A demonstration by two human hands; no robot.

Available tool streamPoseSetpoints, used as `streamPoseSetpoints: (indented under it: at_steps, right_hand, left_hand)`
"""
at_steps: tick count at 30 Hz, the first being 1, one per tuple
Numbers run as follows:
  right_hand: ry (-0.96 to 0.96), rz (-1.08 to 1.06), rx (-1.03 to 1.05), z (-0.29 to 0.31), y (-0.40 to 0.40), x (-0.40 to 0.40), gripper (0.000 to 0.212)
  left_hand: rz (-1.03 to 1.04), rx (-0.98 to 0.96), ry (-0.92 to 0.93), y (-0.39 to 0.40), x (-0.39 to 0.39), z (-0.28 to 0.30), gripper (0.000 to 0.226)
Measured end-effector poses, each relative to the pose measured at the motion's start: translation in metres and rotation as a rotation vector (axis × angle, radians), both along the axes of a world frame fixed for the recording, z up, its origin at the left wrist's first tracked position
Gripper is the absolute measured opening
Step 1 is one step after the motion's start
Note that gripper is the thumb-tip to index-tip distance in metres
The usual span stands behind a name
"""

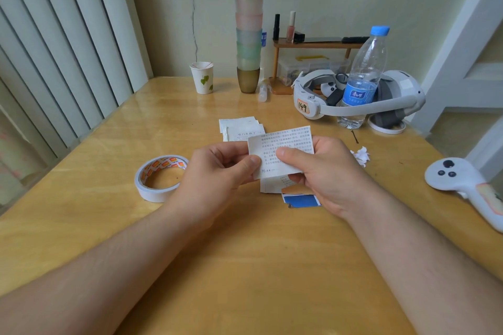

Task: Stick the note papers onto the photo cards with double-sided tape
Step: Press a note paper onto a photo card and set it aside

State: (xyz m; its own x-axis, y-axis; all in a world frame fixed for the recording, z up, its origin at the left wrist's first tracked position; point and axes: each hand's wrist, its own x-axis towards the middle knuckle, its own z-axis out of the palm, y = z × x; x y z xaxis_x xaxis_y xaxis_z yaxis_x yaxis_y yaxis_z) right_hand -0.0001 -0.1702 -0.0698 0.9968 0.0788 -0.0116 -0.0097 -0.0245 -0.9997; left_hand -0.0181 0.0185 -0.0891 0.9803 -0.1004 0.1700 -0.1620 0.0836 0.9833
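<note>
Both hands are holding one note paper [283,149] just above the tabletop [245,253], left hand [217,168] pinching its left edge and right hand [321,168] its lower middle, each grip pressing thumb to fingers; thin and floppy, it is probably best gripped by its edges.

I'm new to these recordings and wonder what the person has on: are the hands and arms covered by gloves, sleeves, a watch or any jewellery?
Nothing is worn as far as the view shows. The left hand and the right hand are bare, with no gloves, and no rings on the fingers that show. Both forearms are bare to the picture's edge: no sleeves, watch, bracelets, straps, cables or markings. The fingernails look short and unpainted.
</note>
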Motion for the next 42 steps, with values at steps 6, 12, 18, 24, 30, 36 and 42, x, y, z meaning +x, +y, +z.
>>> streamPoseSetpoints:
  at_steps: [6,12,18,24,30,36,42]
  right_hand:
    - [0.017,0.015,-0.057,0.003,-0.006,0.0,0.009]
    - [-0.004,0.038,-0.089,0.002,-0.002,-0.002,0.011]
    - [-0.015,0.052,-0.035,0.001,0.005,-0.006,0.013]
    - [-0.054,0.043,-0.034,-0.001,0.01,-0.008,0.013]
    - [-0.094,0.049,-0.037,0.002,0.013,-0.011,0.018]
    - [-0.042,0.063,-0.034,0.002,0.012,-0.011,0.013]
    - [-0.097,0.09,-0.028,0.003,0.011,-0.012,0.015]
  left_hand:
    - [0.013,0.005,-0.004,0.001,0.001,0.0,0.021]
    - [-0.007,-0.096,0.059,0.002,0.004,-0.001,0.023]
    - [-0.085,-0.1,0.074,-0.004,-0.001,0.003,0.019]
    - [-0.044,-0.077,0.059,-0.008,-0.002,0.002,0.025]
    - [-0.039,-0.033,0.001,-0.009,-0.003,0.002,0.019]
    - [-0.012,0.072,-0.057,-0.006,-0.006,0.002,0.02]
    - [0.023,0.239,-0.143,-0.003,-0.006,-0.001,0.017]
